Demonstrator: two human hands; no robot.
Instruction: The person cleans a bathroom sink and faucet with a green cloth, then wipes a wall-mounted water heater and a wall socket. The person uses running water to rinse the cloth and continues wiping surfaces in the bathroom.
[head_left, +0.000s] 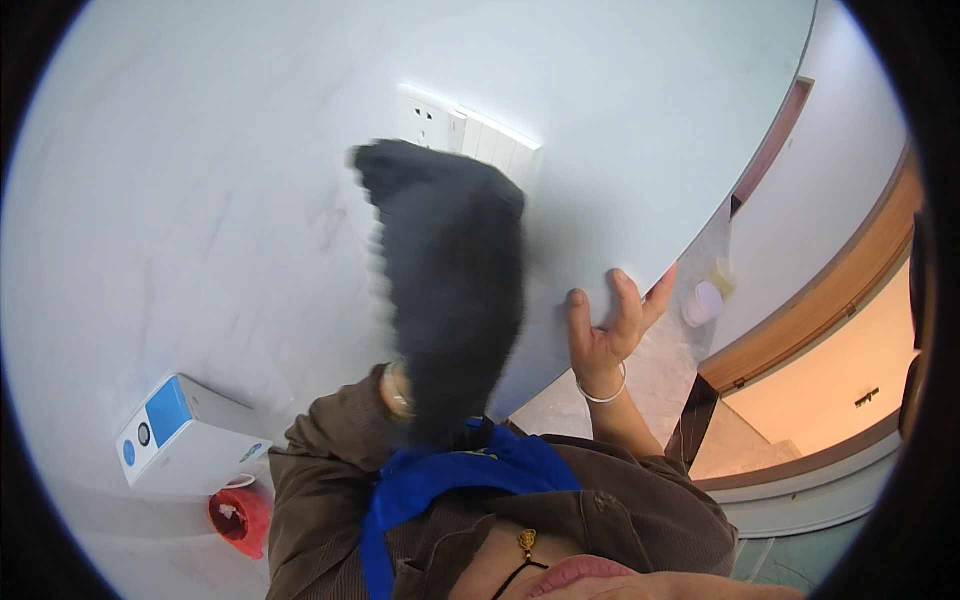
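My left hand (397, 388) shows only near its banded wrist; a dark grey cloth (457, 262), blurred and with a ragged left edge, covers the rest. Held up by that hand, the cloth overlaps the lower part of a white socket and switch panel (501, 141). The panel is on a pale, faintly veined wall (247, 187). To the right, my right hand (611, 326), with a light bangle at the wrist, rests spread at the wall's edge. Two of its digits touch the face and another lies along the edge. It holds nothing visible.
A white box-shaped appliance with a blue panel (191, 435) is at the lower left, beside a small bin with a red liner (251, 521). Beyond the wall's edge are a pale tub (703, 304) and a wood-framed doorway (817, 307).
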